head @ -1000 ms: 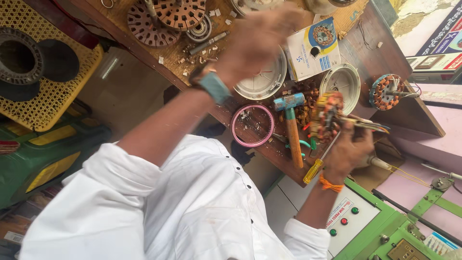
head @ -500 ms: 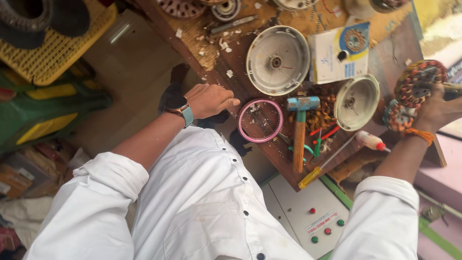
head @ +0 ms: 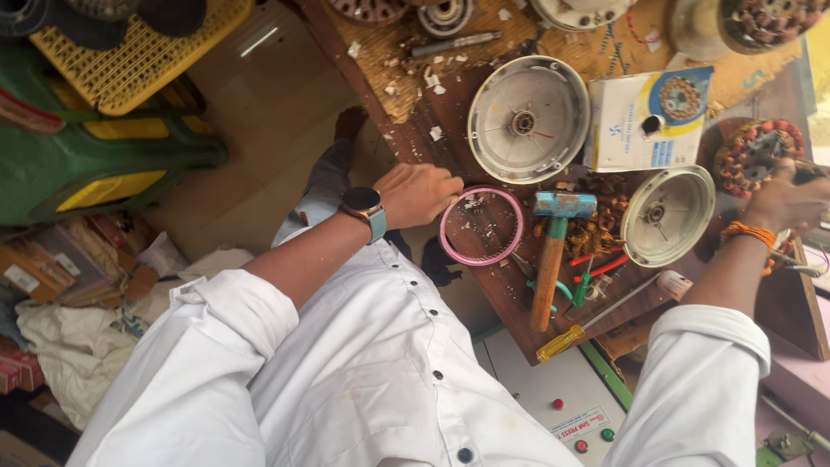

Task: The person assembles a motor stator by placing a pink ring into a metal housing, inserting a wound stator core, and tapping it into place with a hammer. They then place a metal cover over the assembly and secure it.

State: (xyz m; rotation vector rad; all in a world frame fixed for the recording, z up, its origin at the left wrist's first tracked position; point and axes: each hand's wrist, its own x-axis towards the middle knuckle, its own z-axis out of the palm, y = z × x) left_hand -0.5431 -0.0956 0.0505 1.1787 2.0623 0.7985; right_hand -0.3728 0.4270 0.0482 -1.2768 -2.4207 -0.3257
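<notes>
The left hand (head: 419, 192), grip curled shut and empty, rests at the near-left edge of the wooden desk (head: 450, 95), its fingertips touching a pink ring (head: 482, 226). The right hand (head: 782, 203), far right, grips a copper-wound stator (head: 756, 151). A hammer (head: 553, 251) lies just right of the ring

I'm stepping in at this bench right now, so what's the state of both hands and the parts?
Left hand: loosely curled, resting at the bench edge beside the pink ring; holds nothing that shows.
Right hand: gripping the wound stator at the far right.
Two round metal covers, hammer and yellow-handled screwdriver lie loose on the bench.
Done: covers are off, stator out.
Left: cannot tell from this view.
</notes>
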